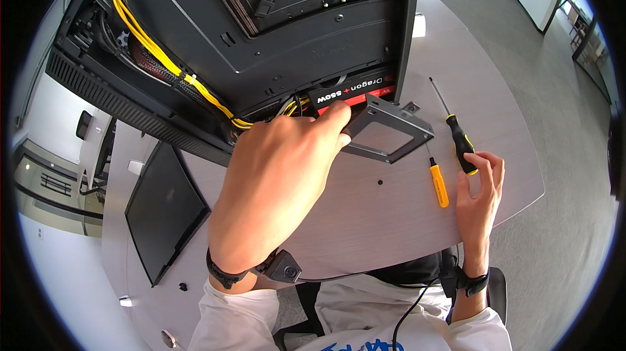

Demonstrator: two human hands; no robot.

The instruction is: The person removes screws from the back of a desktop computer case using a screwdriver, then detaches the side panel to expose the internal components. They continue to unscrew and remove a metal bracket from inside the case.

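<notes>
My left hand (280, 168) reaches across to the opened computer case and is closed on a grey metal drive cage (391, 131), a boxy frame with an open window. The cage sits tilted at the case's lower right corner, in front of the black-and-red power supply (355, 90). My fingertips on its far side are hidden. At the right of the table, my right hand (481, 185) has its thumb and index finger closed around the butt of a black-and-yellow screwdriver (462, 142). That screwdriver lies with its shaft pointing away from me.
The black computer case (293, 51) fills the far left, with yellow and black cables (163, 61) along its side. A small yellow screwdriver (438, 185) and a dark screw (380, 182) lie on the table (345, 220). A black side panel (166, 211) rests at left.
</notes>
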